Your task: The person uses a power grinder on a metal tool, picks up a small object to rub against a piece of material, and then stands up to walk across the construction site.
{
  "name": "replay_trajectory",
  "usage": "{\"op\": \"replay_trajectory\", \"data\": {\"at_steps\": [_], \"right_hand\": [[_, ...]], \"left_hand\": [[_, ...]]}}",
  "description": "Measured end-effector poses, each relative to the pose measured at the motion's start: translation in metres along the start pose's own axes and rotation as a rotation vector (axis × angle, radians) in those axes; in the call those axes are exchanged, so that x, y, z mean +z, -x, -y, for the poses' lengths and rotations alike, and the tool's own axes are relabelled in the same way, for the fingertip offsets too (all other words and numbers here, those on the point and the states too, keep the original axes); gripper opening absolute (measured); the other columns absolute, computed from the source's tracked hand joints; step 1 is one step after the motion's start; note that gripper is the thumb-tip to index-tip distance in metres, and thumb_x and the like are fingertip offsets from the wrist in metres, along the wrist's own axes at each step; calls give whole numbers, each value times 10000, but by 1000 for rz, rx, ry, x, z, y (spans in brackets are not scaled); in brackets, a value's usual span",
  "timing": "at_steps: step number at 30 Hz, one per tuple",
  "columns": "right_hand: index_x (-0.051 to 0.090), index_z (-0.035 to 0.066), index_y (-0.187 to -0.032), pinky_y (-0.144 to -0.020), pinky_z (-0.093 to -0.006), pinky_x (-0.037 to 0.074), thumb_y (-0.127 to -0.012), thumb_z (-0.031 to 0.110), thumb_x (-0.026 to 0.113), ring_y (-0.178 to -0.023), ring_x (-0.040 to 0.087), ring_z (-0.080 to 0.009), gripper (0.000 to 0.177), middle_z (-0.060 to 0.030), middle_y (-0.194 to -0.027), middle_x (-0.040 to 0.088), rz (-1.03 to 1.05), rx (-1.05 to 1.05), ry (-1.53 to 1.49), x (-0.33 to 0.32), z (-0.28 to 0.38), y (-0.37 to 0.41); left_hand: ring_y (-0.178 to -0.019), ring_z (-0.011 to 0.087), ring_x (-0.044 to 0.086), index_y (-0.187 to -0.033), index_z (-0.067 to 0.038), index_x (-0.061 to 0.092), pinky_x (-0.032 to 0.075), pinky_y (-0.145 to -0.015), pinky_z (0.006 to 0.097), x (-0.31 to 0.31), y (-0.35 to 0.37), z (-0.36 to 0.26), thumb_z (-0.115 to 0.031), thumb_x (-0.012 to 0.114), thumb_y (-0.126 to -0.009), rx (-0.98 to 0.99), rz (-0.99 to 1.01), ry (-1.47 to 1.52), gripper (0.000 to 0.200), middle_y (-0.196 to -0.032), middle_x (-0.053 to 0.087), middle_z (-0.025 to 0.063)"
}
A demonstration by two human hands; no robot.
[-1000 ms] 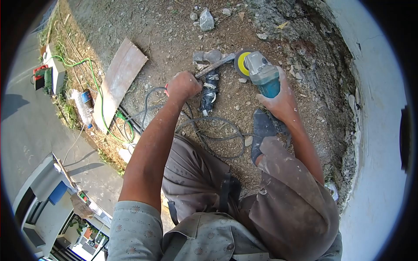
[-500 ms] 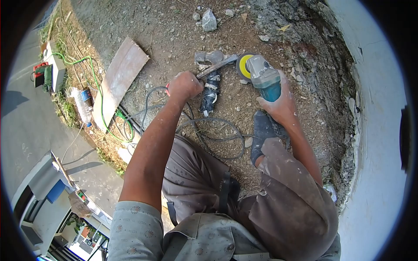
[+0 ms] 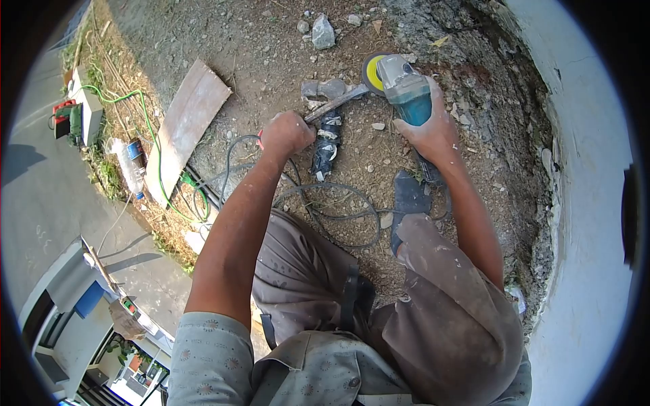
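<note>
Left hand (image 3: 288, 133): closed in a fist around the near end of a flat metal bar (image 3: 336, 103). Right hand (image 3: 437, 128): wrapped around the teal body of an angle grinder (image 3: 408, 88), thumb on the near side. The grinder sits over the bare ground (image 3: 359, 149), ahead of the right foot; its yellow disc (image 3: 372, 72) stands at the far end of the bar. Contact between disc and bar: cannot tell.

The bar passes above a hammer (image 3: 326, 145), which lies on the soil with its handle bound in dark wrapping.

Containers: one clear plastic bottle (image 3: 127, 166) lies on its side at the left verge, blue cap (image 3: 139, 196) toward the wearer. Contents cannot be made out. It rests near a pale board (image 3: 186, 122), along which a green cord (image 3: 156, 139) runs.

Labels: the bottle carries a dark blue and brown label (image 3: 137, 152), lettering too small to read. Any marking on the grinder is likewise illegible. The shirt (image 3: 210, 352) bears small round motifs and fine print, unreadable.
</note>
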State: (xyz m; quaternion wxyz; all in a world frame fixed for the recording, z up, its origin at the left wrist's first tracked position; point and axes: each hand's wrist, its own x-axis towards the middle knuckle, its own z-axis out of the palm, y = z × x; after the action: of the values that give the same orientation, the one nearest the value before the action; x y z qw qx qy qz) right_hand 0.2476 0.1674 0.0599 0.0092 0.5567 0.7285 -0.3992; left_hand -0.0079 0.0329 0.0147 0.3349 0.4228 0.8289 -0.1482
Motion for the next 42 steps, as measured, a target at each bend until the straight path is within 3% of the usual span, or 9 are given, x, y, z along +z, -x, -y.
{"op": "replay_trajectory", "data": {"at_steps": [6, 9, 12, 15, 26, 32, 35, 38, 42], "right_hand": [[244, 135, -1556, -1043, -467, 464, -709, 337, 823, -1234, 576, -417, 1045, -233, -1392, 549, -80, -96, -6, 1, -17, 6], [184, 167, -1566, -972, -485, 515, -718, 323, 799, -1125, 635, -452, 1059, -248, -1316, 607, -89, -166, 31, 10, -23, 10], [232, 114, -1562, -1058, -461, 452, -719, 334, 819, -1259, 557, -410, 1051, -242, -1426, 517, -32, -108, -42, 7, -18, 12], [214, 125, -1569, -1047, -464, 459, -716, 340, 818, -1248, 567, -413, 1067, -247, -1415, 528, -2, -50, -9, 2, -10, 10], [193, 165, -1553, -948, -510, 516, -742, 331, 776, -1101, 639, -468, 1013, -275, -1246, 635, -28, -75, 59, 4, -1, 4], [194, 169, -1553, -934, -508, 524, -746, 348, 777, -1073, 650, -471, 1012, -276, -1222, 646, -51, -123, 59, 11, -4, 2], [192, 167, -1556, -940, -504, 521, -744, 343, 779, -1083, 648, -464, 1017, -281, -1259, 625, -56, -100, 37, 10, -5, -5], [211, 132, -1556, -1002, -480, 486, -732, 337, 805, -1164, 614, -431, 1036, -258, -1330, 585, -80, -43, -42, 1, -2, -3], [210, 97, -1557, -1031, -472, 469, -727, 329, 819, -1209, 594, -416, 1055, -241, -1366, 565, -103, -77, -132, -5, -16, 11]], "left_hand": [[-997, 396, 695, -942, -1, 755, 550, -890, 447, 4, -10, 6, -372, 639, -789, 31, 27, 30, 417, -1029, 719, 238], [-997, 399, 694, -939, 2, 753, 548, -891, 449, 4, -11, 9, -368, 648, -783, 38, 34, 40, 415, -1029, 719, 240], [-1000, 400, 693, -942, 3, 752, 548, -892, 450, 5, -12, 8, -362, 653, -782, 39, 40, 42, 410, -1035, 719, 237], [-1004, 400, 692, -942, 3, 752, 547, -894, 451, 0, -10, 6, -361, 654, -785, 28, 44, 59, 409, -1044, 720, 234], [-1005, 394, 696, -937, -2, 755, 549, -895, 444, 2, -9, 5, -368, 657, -779, 11, 31, 53, 410, -1042, 721, 234], [-958, 435, 689, -902, 51, 734, 544, -875, 473, 3, -7, 6, -392, 652, -794, 51, -20, 68, 463, -969, 699, 291], [-977, 402, 703, -936, 0, 755, 556, -883, 448, 4, -7, 5, -379, 636, -796, 19, 18, 43, 421, -1012, 723, 242], [-997, 435, 684, -1030, 16, 720, 537, -905, 462, 17, -5, 7, -404, 630, -803, -8, 51, 110, 486, -1035, 708, 274], [-967, 474, 663, -1183, 11, 619, 515, -859, 485, 31, 12, 15, -440, 605, -889, 126, -43, 382, 539, -991, 684, 305]]}}
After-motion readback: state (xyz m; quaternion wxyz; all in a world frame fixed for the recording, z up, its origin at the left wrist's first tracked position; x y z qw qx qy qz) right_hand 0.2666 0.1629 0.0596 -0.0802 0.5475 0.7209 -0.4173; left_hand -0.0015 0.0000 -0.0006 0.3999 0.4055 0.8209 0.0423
